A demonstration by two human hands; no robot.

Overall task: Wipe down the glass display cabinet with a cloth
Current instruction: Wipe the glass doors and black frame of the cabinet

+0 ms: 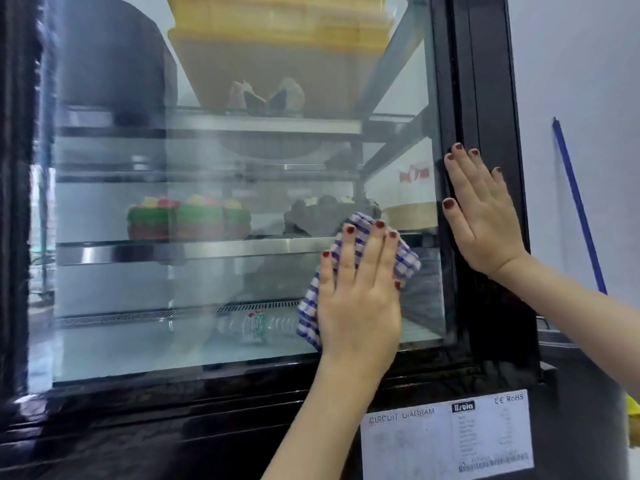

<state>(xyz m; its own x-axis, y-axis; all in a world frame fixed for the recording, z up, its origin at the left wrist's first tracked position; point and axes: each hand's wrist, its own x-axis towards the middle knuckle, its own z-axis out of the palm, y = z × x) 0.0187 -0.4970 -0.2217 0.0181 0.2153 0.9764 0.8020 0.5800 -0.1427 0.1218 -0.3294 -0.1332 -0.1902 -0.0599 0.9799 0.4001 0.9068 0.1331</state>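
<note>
The glass display cabinet (207, 344) fills the view, with a black frame around a large pane. My left hand (360, 289) presses a blue-and-white checked cloth (407, 261) flat against the lower right part of the glass, fingers straight and spread. The cloth shows above, right and left of the hand. My right hand (481, 216) lies flat on the black right frame of the cabinet, fingers straight and pointing up.
Inside, steel shelves carry a colourful cake (187, 218), a dark cake (322, 213) and yellow containers (277, 26) on top; a plastic bottle (256, 325) lies on the floor. A white label (446, 434) sits below. A blue stick (578, 202) leans on the right wall.
</note>
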